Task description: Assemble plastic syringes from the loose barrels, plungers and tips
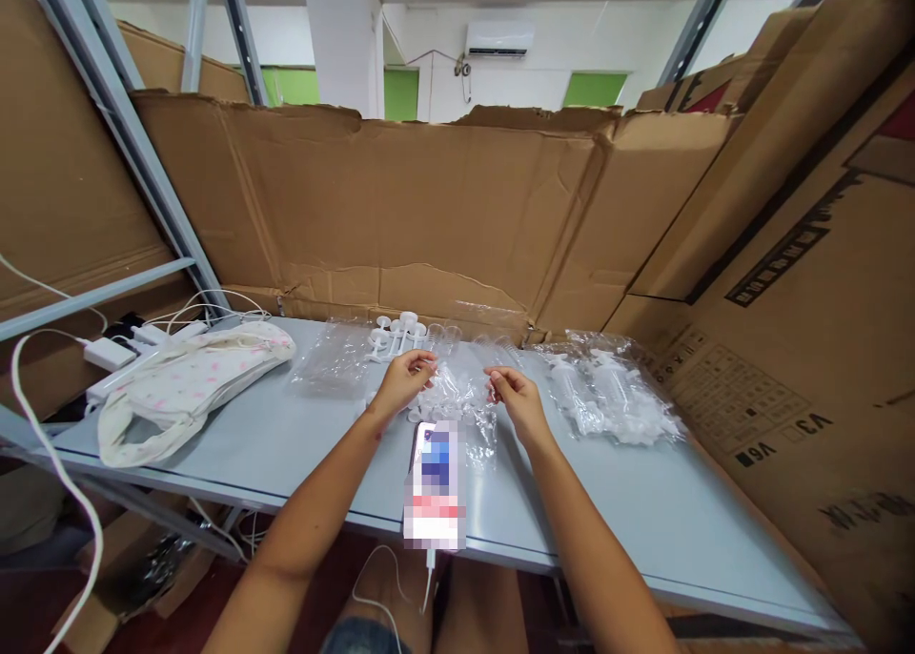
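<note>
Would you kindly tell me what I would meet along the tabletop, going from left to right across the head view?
Pink-spotted white fabric item, flat clear plastic bag, left hand, crumpled clear plastic, right hand, plastic-wrapped white items.

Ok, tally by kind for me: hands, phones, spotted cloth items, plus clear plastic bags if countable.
Hands (left hand, right hand): 2
Phone: 1
Spotted cloth item: 1
Total: 4
Clear plastic bags overlap; I can't count them.
</note>
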Demonstrator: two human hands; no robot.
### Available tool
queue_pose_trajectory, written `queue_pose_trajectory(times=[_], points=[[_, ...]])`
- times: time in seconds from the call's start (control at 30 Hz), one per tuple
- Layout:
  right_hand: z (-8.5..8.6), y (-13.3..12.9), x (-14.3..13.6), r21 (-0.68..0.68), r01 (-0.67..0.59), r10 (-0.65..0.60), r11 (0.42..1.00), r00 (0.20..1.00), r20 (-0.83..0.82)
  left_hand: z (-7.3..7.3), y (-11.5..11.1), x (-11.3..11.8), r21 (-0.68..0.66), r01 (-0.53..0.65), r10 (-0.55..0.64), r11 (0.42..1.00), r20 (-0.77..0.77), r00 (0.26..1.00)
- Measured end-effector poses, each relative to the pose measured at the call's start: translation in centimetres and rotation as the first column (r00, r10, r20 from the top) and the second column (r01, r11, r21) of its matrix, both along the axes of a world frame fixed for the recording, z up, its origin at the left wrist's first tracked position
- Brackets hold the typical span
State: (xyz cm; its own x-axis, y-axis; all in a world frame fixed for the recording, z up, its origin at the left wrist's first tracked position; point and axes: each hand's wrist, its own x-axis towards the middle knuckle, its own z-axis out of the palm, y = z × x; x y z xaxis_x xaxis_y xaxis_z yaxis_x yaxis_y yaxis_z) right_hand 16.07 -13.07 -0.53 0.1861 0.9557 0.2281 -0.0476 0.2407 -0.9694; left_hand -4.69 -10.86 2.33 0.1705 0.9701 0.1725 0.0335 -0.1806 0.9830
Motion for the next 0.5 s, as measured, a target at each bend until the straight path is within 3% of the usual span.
queue_pose_trajectory(times=[0.1, 0.17, 0.37, 0.5], points=[[0.4, -0.1, 0.4, 0.013, 0.041, -0.040, 0.999, 0.996, -0.081, 0.1, -0.3, 0.1, -0.092, 0.128, -0.134, 0.988, -0.070, 0.988], [0.7, -0.2, 0.5, 0.014, 0.047, -0.045, 0.999, 0.993, -0.107, 0.0, -0.4, 0.2, -0.096, 0.151, -0.161, 0.984, -0.106, 0.981], [0.4, -0.3, 0.0, -0.056, -0.112, 0.114, 0.992, 0.993, 0.027, -0.4, 0.1, 0.0, -0.014, 0.051, -0.051, 0.999, -0.034, 0.998], [-0.3, 0.2, 0.0, -0.071, -0.120, 0.125, 0.990, 0.989, 0.082, -0.2, 0.3, -0.3, -0.006, 0.022, -0.022, 1.000, -0.027, 0.999]])
